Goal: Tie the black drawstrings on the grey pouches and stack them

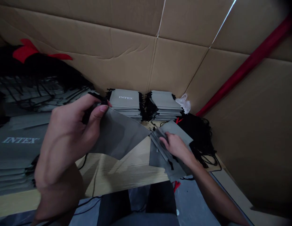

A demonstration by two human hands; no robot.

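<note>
The left hand (69, 138), apart from the right hand (177, 146), pinches a gray pouch (123, 131) that extends rightward toward the pile of pouches (157, 157) beneath the latter, whose grip cannot be told.

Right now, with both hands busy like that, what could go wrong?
The fanned pouches under the right hand lie askew close to the near edge of the table, so some might slide off. The tangled black cords beside them could snag. The left hand pinches the grey pouch only at its dark end, so it may slip free.
</note>
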